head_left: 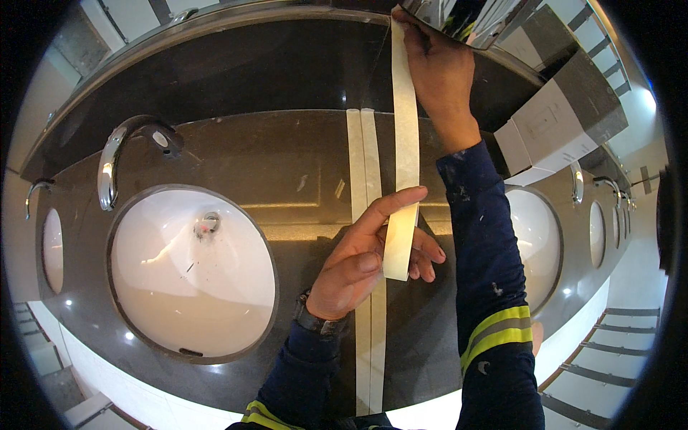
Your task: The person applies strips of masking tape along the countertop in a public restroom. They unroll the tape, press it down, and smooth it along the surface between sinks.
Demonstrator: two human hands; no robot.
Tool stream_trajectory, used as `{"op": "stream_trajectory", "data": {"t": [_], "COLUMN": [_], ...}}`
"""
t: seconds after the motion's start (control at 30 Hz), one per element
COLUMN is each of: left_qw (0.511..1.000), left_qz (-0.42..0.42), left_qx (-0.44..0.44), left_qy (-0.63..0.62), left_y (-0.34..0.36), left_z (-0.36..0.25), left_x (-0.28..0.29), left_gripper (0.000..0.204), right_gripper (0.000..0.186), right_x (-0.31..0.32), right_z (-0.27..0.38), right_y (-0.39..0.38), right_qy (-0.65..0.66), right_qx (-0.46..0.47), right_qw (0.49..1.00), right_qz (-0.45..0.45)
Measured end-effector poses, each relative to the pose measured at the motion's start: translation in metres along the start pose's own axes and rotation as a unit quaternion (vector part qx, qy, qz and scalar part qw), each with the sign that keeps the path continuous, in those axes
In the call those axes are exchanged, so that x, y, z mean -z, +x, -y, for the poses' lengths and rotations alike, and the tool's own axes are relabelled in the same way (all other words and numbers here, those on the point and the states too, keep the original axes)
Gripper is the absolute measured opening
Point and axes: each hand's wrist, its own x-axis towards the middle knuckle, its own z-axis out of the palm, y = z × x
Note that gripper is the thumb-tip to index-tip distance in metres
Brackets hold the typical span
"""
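A strip of cream masking tape (406,129) runs up from the countertop (236,165) to the top of the dark backsplash (287,68). My right hand (441,82) is closed at its upper end, thumb and fingers by the backsplash's top edge. Lower down, my left hand (358,261) has the strip between its extended index finger and the other fingers, and the loose end hangs just below. To the left of this strip, two tape strips (363,301) lie side by side on the counter, running front to back with a thin line between them.
A white sink basin (193,279) with a chrome faucet (111,161) is on the left. Another basin (534,244) lies right of my right forearm. Boxes (548,136) stand at the back right. A shiny reflective object (466,21) is above my right hand.
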Motion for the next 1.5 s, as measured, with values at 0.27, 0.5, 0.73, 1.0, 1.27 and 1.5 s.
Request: {"op": "stream_trajectory", "data": {"t": [0.27, 0.5, 0.73, 1.0, 1.27, 1.5], "left_qw": [1.000, 1.000, 1.000, 1.000, 1.000, 1.000], "left_qz": [-0.004, -0.003, -0.008, -0.014, -0.020, -0.016], "left_qx": [-0.004, -0.004, 0.003, 0.013, 0.009, 0.004], "left_qy": [-0.015, -0.013, 0.009, 0.014, 0.013, 0.005], "left_y": [0.000, -0.001, -0.001, -0.001, -0.002, -0.002], "left_z": [0.000, -0.002, -0.002, -0.002, -0.002, 0.000], "left_x": [-0.003, -0.005, -0.005, -0.005, -0.003, -0.003], "left_gripper": [0.100, 0.099, 0.102, 0.105, 0.105, 0.105], "right_gripper": [0.021, 0.017, 0.025, 0.031, 0.031, 0.026], "right_x": [-0.003, -0.011, -0.004, -0.004, -0.007, -0.001], "right_z": [-0.004, 0.000, -0.006, -0.004, -0.008, -0.002], "right_y": [0.001, 0.008, 0.000, 0.005, 0.004, 0.009], "right_qy": [0.020, 0.076, 0.049, 0.067, 0.026, 0.024], "right_qx": [0.023, 0.041, -0.044, 0.000, 0.013, 0.045], "right_qw": [0.999, 0.987, 0.998, 0.994, 0.998, 0.997], "right_qz": [-0.015, -0.134, -0.014, -0.081, -0.055, -0.049]}}
